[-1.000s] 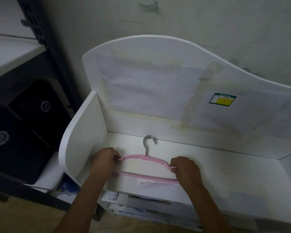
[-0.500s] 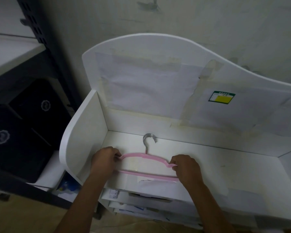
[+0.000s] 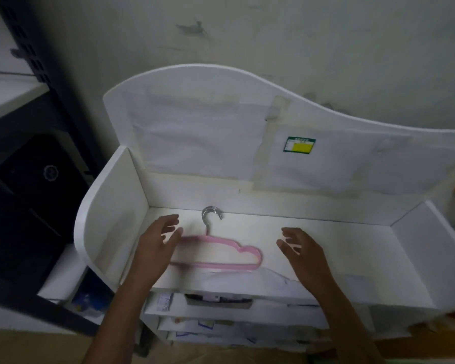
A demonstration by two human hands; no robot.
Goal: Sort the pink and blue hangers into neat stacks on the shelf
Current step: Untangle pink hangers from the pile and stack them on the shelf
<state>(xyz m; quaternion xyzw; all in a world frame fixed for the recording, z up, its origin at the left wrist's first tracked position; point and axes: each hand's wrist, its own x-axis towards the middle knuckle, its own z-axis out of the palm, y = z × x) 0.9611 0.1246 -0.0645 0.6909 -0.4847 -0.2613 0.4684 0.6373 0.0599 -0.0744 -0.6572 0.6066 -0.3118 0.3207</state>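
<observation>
Both hands have let go of the pink hanger (image 3: 221,252) since a moment ago. It lies flat on the shelf (image 3: 352,245), between the left hand (image 3: 156,241) and right hand (image 3: 304,250). Both hands' fingers are spread and hold nothing; the left fingers (image 3: 168,224) overlap its left end.

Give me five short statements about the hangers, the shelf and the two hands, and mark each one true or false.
1. The pink hangers lie flat on the top shelf. True.
2. The left hand grips the pink hangers. False: its fingers are spread and hold nothing.
3. The right hand is open, to the right of the hangers and apart from them. True.
4. Blue hangers are stacked beside the pink ones. False: no blue hangers are in view.
5. The metal hooks point toward the shelf's back panel. True.
</observation>
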